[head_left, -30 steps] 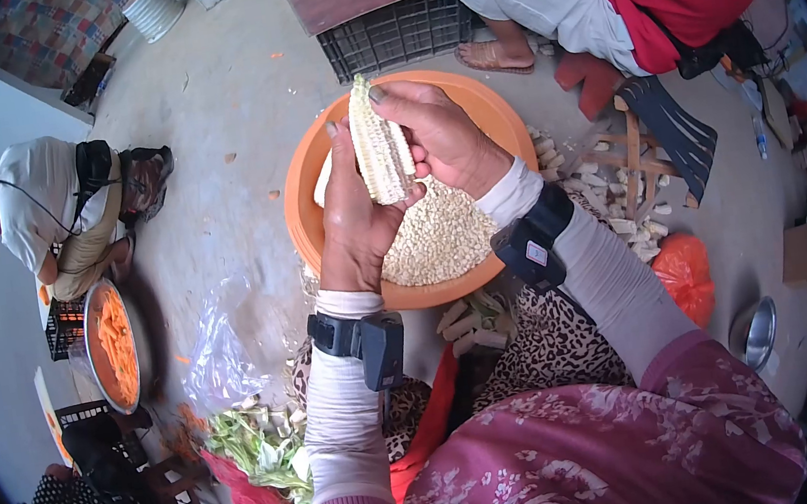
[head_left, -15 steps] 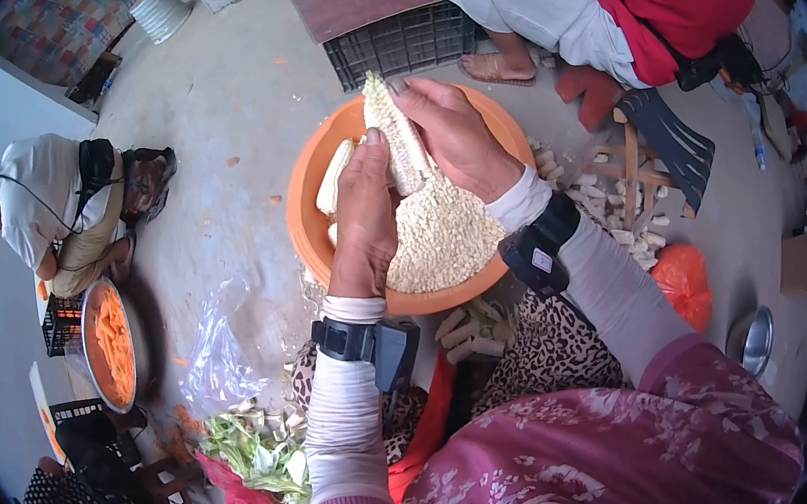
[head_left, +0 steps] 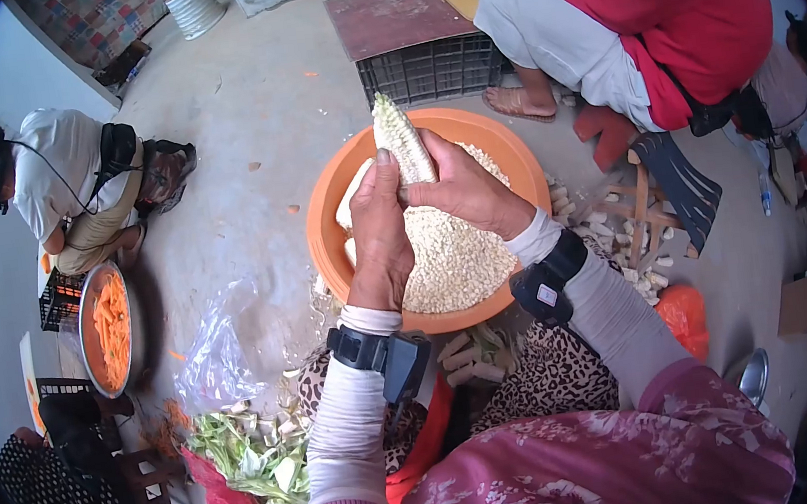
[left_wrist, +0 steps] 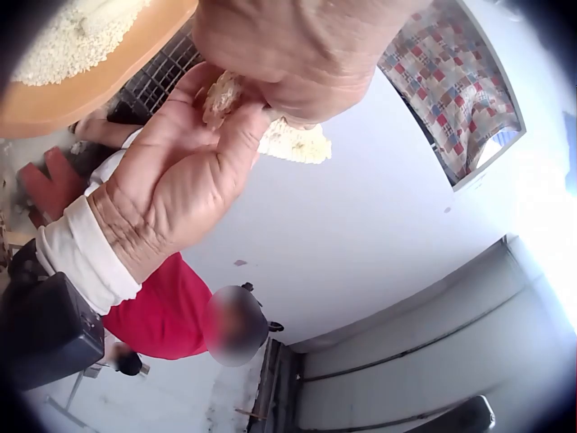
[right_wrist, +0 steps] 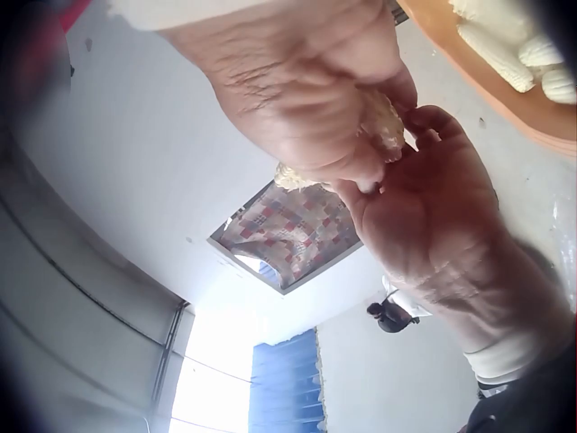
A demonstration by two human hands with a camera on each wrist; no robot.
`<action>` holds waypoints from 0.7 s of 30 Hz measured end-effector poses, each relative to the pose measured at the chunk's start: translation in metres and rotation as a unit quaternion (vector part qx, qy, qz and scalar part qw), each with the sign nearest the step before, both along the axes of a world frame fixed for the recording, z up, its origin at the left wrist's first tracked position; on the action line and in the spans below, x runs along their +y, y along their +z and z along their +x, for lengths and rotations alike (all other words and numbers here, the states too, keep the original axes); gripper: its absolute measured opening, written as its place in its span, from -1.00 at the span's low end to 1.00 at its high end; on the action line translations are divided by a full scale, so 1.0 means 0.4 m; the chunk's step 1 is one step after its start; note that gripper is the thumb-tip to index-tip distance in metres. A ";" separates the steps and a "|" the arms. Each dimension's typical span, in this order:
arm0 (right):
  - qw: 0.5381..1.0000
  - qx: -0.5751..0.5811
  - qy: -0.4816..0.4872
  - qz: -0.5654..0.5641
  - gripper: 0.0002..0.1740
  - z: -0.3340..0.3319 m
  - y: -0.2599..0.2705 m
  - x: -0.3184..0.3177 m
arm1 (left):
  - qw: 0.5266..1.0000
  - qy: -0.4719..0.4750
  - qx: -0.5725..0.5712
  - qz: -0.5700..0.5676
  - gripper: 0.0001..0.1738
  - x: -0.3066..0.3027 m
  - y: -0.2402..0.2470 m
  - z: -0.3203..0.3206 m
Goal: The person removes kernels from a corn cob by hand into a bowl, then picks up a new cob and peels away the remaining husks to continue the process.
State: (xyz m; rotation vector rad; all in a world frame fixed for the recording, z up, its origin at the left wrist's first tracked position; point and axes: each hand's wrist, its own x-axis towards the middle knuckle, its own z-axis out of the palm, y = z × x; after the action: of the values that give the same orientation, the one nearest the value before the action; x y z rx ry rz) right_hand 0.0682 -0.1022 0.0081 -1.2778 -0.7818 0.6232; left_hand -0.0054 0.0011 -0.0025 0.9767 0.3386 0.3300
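Observation:
Both hands hold a pale corn cob (head_left: 399,137), its pointed tip directed away from me, over an orange basin (head_left: 325,226). My left hand (head_left: 380,240) grips its left side, thumb up along the cob. My right hand (head_left: 472,193) wraps the right side and lower end, with its thumb across the cob toward the left hand. In the left wrist view the cob's broken end (left_wrist: 221,97) shows between the hands. Loose kernels (head_left: 455,261) fill much of the basin, and other cobs (right_wrist: 496,59) lie at its side.
Stripped cobs (head_left: 612,226) litter the floor at right, near a wooden stool (head_left: 677,183). Husks (head_left: 258,461) and a clear plastic bag (head_left: 219,345) lie at left. A person in red (head_left: 677,17) sits beyond; another person (head_left: 63,183) bends near a bowl of orange strips (head_left: 111,328).
My right thumb has moved from near the cob's tip down to its lower part. The cob stays in both hands, and the head view has shifted, putting the basin lower.

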 end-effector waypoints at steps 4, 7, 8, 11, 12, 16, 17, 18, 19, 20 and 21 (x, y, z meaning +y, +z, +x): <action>0.995 -0.036 -0.050 -0.074 -0.36 -0.005 0.018 0.004 | 0.993 0.005 0.066 0.099 -0.60 0.010 0.017 -0.009; 0.998 -0.015 -0.047 -0.046 -0.37 -0.001 0.011 0.004 | 0.992 0.057 0.046 0.105 -0.69 0.015 0.033 -0.009; 0.998 -0.015 -0.045 -0.047 -0.37 -0.001 0.011 0.005 | 0.994 0.059 0.040 0.088 -0.70 0.019 0.039 -0.010; 0.998 -0.014 -0.053 -0.001 -0.45 -0.003 0.015 0.007 | 0.994 0.058 0.036 0.083 -0.73 0.031 0.056 -0.021; 0.997 -0.038 -0.062 -0.013 -0.44 -0.002 0.016 0.006 | 0.993 0.054 0.038 0.096 -0.73 0.034 0.059 -0.024; 0.988 -0.117 -0.083 -0.054 -0.41 -0.008 0.018 0.004 | 0.993 0.046 0.047 0.095 -0.75 0.043 0.051 -0.023; 0.988 -0.117 -0.082 -0.054 -0.41 -0.007 0.013 0.004 | 0.992 0.037 0.052 0.111 -0.75 0.048 0.043 -0.021; 0.989 -0.118 -0.081 -0.049 -0.41 -0.005 0.006 0.006 | 0.990 0.028 0.057 0.127 -0.76 0.049 0.043 -0.020; 0.989 -0.119 -0.079 -0.043 -0.40 -0.004 0.002 0.006 | 0.990 0.028 0.057 0.127 -0.76 0.046 0.045 -0.020; 0.989 -0.119 -0.079 -0.043 -0.40 -0.005 0.000 0.006 | 0.992 0.033 0.047 0.110 -0.76 0.041 0.048 -0.020; 0.985 -0.139 -0.088 -0.048 -0.40 -0.008 0.002 0.006 | 0.994 0.038 0.036 0.094 -0.77 0.037 0.052 -0.020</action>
State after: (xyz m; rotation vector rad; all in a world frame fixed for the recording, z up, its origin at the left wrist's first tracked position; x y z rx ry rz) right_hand 0.0649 -0.0999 0.0089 -1.5250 -0.8624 0.3478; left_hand -0.0135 0.0158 0.0181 1.1641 0.4172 0.4007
